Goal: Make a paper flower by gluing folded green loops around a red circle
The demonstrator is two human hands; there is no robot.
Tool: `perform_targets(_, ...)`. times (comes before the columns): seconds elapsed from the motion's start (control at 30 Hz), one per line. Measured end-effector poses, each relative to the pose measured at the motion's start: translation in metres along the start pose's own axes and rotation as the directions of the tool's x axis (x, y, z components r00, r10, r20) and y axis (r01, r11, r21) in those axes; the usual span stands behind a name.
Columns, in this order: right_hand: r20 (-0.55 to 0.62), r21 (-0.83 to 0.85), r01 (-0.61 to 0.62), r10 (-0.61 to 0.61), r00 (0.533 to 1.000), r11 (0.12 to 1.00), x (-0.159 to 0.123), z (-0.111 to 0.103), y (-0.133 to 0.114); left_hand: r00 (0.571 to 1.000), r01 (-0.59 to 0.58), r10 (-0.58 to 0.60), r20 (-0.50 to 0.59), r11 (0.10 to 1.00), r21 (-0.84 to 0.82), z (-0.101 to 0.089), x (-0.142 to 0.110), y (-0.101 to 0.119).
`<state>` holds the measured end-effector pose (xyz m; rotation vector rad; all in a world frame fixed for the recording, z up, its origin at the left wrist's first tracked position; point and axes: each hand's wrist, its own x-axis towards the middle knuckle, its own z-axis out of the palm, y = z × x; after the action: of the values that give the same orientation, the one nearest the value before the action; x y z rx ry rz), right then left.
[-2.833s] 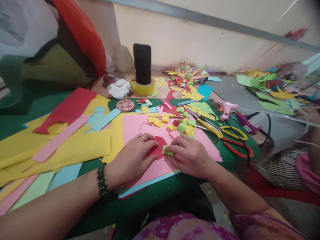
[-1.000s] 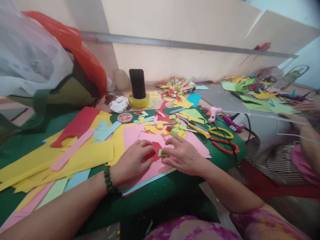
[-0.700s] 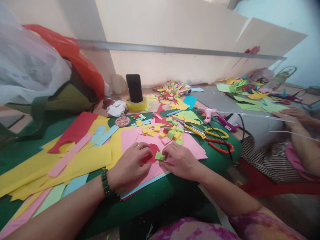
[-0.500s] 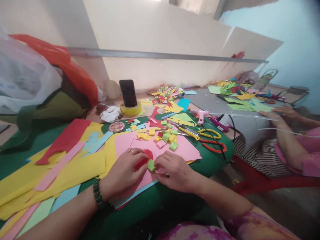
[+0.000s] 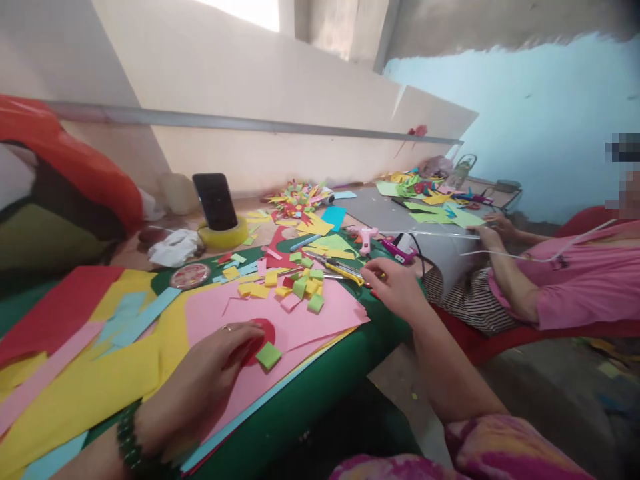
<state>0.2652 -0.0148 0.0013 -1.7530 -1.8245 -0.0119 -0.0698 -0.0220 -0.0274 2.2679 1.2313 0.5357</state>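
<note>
My left hand [image 5: 200, 380] lies on the pink paper sheet [image 5: 330, 313], its fingers stretched flat over the left half of a red paper circle [image 5: 265, 331]. A small green paper square [image 5: 269, 355] lies loose just right of that circle, touching no hand. My right hand [image 5: 395, 287] is off to the right at the table's edge, over the handles of the yellow scissors [image 5: 343, 270]. Its fingers curve down and their tips are hidden. A pile of small yellow, green and pink paper squares [image 5: 295, 288] lies between the two hands.
Large yellow, red and blue sheets [image 5: 95, 373] cover the green table [image 5: 320, 393] at left. A phone [image 5: 215, 200] stands in a yellow tape roll [image 5: 225, 237]. A pink glue gun [image 5: 365, 233] lies beyond the scissors. Another person's hand [image 5: 493, 227] rests on a grey sheet at right.
My right hand has let go of the green square and moved right to the scissors. The left hand stays on the red circle. The view has swung to the right.
</note>
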Motion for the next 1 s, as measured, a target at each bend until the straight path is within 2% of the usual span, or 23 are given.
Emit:
perform_targets(0.1,0.164,-0.155,-0.092,0.117,0.979,0.984,0.023,0.001,-0.002,1.0,-0.009,0.009,0.028,1.0,-0.006,-0.003,0.001,0.004)
perform_targets(0.2,0.317,-0.304,-0.059,0.159,0.935,0.951,0.042,0.012,-0.012,0.998,-0.053,0.052,0.037,0.998,0.017,-0.005,0.002,0.009)
perform_targets(0.33,0.391,-0.444,-0.026,0.22,0.894,0.896,0.059,0.027,-0.019,0.992,-0.128,0.127,0.021,0.99,0.06,-0.004,0.002,0.008)
perform_targets(0.43,0.453,-0.454,-0.007,0.238,0.859,0.891,0.065,0.033,-0.017,0.994,-0.112,0.111,0.02,0.989,0.094,-0.003,0.002,0.006)
perform_targets(0.6,0.455,-0.423,-0.045,0.255,0.854,0.905,0.069,0.038,-0.015,0.994,-0.096,0.091,0.055,0.99,0.103,-0.004,0.002,0.009)
perform_targets(0.77,0.296,-0.296,-0.143,0.233,0.926,0.945,0.065,0.028,-0.007,0.994,-0.08,0.072,0.081,0.992,0.101,-0.005,0.001,0.011)
perform_targets(0.87,0.248,-0.207,-0.158,0.208,0.946,0.965,0.061,0.019,0.002,0.995,-0.065,0.057,0.082,0.992,0.105,-0.005,0.001,0.01)
perform_targets(1.0,0.291,-0.317,-0.137,0.234,0.928,0.938,0.062,0.02,0.0,0.995,-0.063,0.054,0.086,0.992,0.113,-0.005,0.001,0.01)
